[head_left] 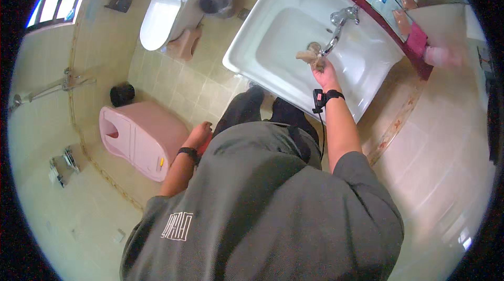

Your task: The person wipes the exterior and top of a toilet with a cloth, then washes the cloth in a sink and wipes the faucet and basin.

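My right hand (326, 77) is closed on a crumpled beige cloth (311, 58), held over the white washbasin (241, 44) near the drain. The curved spout of the chrome faucet (344, 17) ends right beside the cloth; I cannot make out whether water runs. Down at my left side, my left hand (199, 135) has its fingers curled beside my trousers. A bit of something red (206, 144) shows under that hand, mostly hidden by it and my shirt, and its kind does not show.
A pink plastic tub (152, 123) stands on the floor at my left. Further off are a toilet (160, 23), a pink stool (185, 44), a lined bin (216, 0) and a dark round container (122, 94). A mirror (383, 2) rises behind the basin; a pink cloth (417, 39) is near it.
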`<action>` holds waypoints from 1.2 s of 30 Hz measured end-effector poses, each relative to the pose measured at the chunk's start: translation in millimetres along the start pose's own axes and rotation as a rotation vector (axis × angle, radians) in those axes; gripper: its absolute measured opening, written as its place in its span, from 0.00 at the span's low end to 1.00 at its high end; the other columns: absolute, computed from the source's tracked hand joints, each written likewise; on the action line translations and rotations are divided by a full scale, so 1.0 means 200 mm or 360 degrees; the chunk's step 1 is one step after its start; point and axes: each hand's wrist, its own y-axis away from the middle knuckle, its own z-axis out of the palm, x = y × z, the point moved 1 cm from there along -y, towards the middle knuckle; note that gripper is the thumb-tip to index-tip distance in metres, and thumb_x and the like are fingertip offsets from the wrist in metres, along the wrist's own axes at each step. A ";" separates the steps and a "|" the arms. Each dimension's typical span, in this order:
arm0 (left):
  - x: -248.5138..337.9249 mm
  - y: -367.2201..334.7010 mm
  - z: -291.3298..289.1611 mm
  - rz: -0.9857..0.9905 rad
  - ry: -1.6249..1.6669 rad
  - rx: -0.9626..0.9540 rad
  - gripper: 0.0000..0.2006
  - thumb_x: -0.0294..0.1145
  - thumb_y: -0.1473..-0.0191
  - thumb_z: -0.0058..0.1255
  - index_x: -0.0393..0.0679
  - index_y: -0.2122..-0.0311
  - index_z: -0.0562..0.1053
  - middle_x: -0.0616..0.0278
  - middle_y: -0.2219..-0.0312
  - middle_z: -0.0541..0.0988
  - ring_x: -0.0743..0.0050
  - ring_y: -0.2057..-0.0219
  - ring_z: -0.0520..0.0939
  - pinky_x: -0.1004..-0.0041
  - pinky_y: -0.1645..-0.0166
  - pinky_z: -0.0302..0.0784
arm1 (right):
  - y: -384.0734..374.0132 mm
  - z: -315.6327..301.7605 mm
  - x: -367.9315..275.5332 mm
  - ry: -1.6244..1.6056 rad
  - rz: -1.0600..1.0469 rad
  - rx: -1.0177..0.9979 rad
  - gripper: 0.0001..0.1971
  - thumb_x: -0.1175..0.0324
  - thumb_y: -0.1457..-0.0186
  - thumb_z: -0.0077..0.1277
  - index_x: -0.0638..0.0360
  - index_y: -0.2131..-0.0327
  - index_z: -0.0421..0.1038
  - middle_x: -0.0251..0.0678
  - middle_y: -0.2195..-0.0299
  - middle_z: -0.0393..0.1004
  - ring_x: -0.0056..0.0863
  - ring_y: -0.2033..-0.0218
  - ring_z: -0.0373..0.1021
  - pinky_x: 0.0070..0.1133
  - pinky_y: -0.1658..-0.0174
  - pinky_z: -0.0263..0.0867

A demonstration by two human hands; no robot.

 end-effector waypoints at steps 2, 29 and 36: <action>-0.03 -0.01 0.02 0.0030 0.0062 0.0040 0.22 0.42 0.34 0.42 0.39 0.43 0.74 0.43 0.52 0.83 0.51 0.50 0.84 0.60 0.46 0.78 | -0.02 0.09 0.10 -0.0011 -0.0039 0.0208 0.18 0.77 0.37 0.49 0.68 0.43 0.68 0.45 0.47 0.75 0.40 0.48 0.76 0.32 0.50 0.78; 2.31 -0.73 0.66 0.0658 0.1795 -0.0226 0.24 0.49 0.31 0.40 0.43 0.39 0.70 0.49 0.49 0.78 0.58 0.47 0.76 0.60 0.40 0.70 | 0.10 0.42 0.25 0.1114 -0.0552 0.0491 0.20 0.48 0.31 0.46 0.55 0.57 0.74 0.30 0.64 0.77 0.24 0.64 0.73 0.25 0.62 0.69; 2.30 -0.85 0.55 0.0647 0.1974 -0.0318 0.13 0.32 0.36 0.49 0.37 0.51 0.78 0.59 0.64 0.83 0.66 0.63 0.82 0.68 0.57 0.79 | 0.19 0.43 0.34 0.1401 -0.0696 0.0243 0.23 0.54 0.32 0.43 0.60 0.43 0.71 0.36 0.47 0.76 0.31 0.47 0.69 0.30 0.41 0.62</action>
